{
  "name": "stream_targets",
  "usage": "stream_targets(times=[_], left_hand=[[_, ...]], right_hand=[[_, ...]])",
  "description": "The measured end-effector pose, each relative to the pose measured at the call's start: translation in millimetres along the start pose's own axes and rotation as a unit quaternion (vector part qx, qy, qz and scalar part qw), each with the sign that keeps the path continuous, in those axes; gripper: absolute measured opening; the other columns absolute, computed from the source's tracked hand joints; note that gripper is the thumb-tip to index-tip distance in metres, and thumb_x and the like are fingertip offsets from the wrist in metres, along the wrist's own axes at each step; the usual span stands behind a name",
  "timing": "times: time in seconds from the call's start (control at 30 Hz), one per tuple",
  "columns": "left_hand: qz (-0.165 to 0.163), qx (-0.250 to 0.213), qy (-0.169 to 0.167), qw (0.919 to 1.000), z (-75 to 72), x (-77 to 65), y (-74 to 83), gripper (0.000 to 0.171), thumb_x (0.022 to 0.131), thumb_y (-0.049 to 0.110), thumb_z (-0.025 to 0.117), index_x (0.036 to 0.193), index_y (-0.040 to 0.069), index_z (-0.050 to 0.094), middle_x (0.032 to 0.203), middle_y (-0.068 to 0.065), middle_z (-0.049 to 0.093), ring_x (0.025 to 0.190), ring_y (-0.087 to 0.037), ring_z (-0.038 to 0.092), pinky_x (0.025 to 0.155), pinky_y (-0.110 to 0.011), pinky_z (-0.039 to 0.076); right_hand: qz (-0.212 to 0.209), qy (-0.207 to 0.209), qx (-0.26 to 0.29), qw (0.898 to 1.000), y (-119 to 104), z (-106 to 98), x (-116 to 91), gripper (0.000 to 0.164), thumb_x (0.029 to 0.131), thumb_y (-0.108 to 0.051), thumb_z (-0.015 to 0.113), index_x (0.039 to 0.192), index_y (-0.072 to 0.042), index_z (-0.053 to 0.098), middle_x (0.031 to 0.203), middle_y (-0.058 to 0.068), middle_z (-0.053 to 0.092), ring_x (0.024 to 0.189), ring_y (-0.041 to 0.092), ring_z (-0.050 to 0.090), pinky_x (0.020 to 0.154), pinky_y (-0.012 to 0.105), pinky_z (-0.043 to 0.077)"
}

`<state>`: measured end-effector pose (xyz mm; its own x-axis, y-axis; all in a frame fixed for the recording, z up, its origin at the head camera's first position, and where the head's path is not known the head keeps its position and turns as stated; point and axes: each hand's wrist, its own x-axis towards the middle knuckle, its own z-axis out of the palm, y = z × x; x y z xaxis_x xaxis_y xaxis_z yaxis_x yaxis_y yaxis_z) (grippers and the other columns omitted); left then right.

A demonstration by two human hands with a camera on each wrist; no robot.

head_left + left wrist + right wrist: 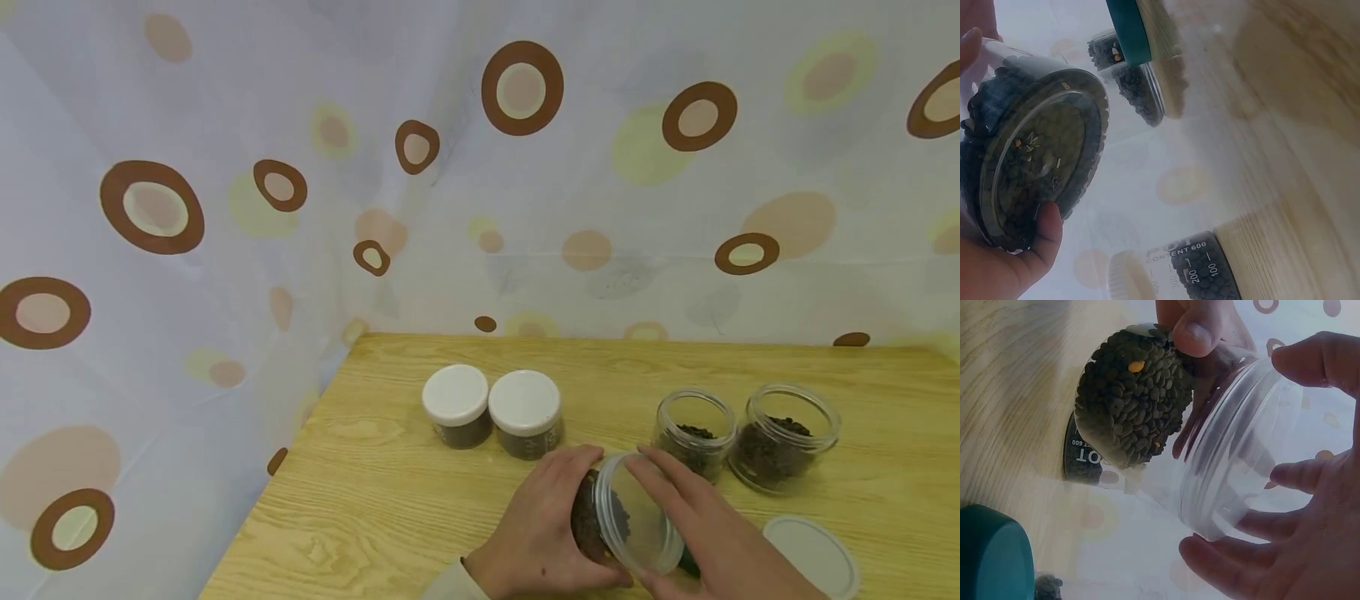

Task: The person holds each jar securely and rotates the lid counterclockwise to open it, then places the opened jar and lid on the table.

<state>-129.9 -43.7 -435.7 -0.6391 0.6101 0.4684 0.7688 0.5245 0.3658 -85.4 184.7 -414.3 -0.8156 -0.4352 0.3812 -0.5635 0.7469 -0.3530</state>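
My left hand [551,529] grips a clear jar [1132,400] partly filled with dark seeds and a few orange bits. The jar is tipped on its side, its bottom facing the left wrist camera and its threaded mouth toward the right. Around a clear, empty cup-like piece [648,525] at that mouth, my right hand [712,525] curls its fingers and thumb. Its rim meets the jar's rim; I cannot tell whether it is a lid or a second jar. Dark seeds show through the jar wall near the mouth.
Two jars with white lids, a left one [456,407] and a right one [525,414], stand behind my left hand. Two open jars of dark seeds [696,433] [783,442] stand at right. A pale lid [813,554] and a dark green object [994,553] are near my right hand.
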Motion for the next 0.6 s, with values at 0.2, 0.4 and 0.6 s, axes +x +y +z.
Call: stream_targets(times=[0.2,0.4,0.6], left_hand=[[0.0,0.001,-0.002,1.0,-0.8,-1.6,-0.3,0.116,0.061,0.053,0.091,0.152,0.02,0.028,0.143,-0.001,0.05,0.133,-0.013,0.048,0.109,-0.031,0.046],[-0.002,-0.005,-0.006,1.0,-1.6,-2.6,0.5,0.116,0.062,0.053,0.09,0.153,0.022,0.024,0.146,0.002,0.046,0.134,-0.013,0.047,0.109,-0.031,0.046],[-0.005,-0.011,0.005,0.9999,-2.4,0.4,3.4,0.114,0.062,0.051,0.09,0.152,0.022,0.027,0.143,0.002,0.049,0.133,-0.012,0.047,0.109,-0.03,0.045]], right_hand=[[-0.043,0.018,-0.025,0.999,-1.4,0.8,0.8,0.105,0.074,-0.04,0.086,0.158,-0.022,0.026,0.158,0.004,0.033,0.128,0.022,0.048,0.07,0.029,0.053],[-0.044,0.021,-0.014,0.999,2.0,4.1,0.1,0.109,0.072,-0.042,0.087,0.158,-0.021,0.024,0.162,0.003,0.026,0.138,0.015,0.039,0.074,0.038,0.055],[-0.025,0.029,0.0,0.999,3.7,3.3,1.3,0.113,0.07,-0.044,0.088,0.159,-0.02,0.022,0.166,0.001,0.016,0.148,-0.011,0.007,0.076,0.04,0.056]])
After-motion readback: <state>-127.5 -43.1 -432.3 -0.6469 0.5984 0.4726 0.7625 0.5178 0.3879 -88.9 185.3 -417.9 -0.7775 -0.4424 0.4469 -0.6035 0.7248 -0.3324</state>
